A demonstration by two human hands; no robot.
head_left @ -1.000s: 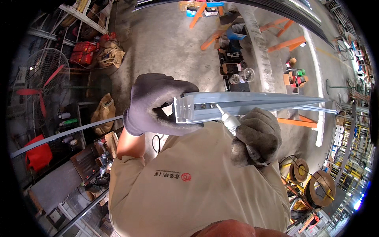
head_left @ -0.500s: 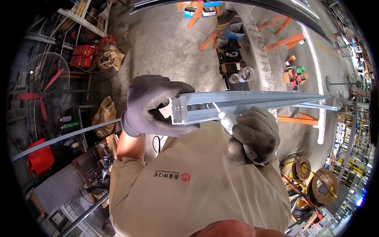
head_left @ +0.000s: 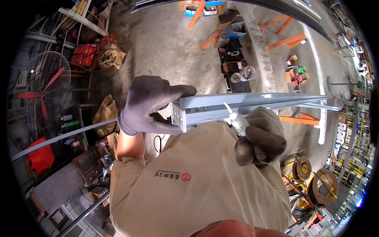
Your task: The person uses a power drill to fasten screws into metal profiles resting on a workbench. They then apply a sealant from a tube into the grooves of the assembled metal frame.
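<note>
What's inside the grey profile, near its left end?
Three small dark round spots, screws or holes, in the profile; farther right, the bottle and right hand hide part of it.

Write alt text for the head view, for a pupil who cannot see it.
A person's gloved left hand grips the end of a long grey profile, while the gloved right hand holds a small white bottle, its nozzle pointing toward the profile. Beyond, orange trestle legs stand on a concrete floor.

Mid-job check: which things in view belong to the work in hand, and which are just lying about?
In hand:
- grey profile, end held in the left grip
- white bottle, held in the right grip

Lying about, seemingly:
- fan
- red case
- spool
- blue bin
</note>
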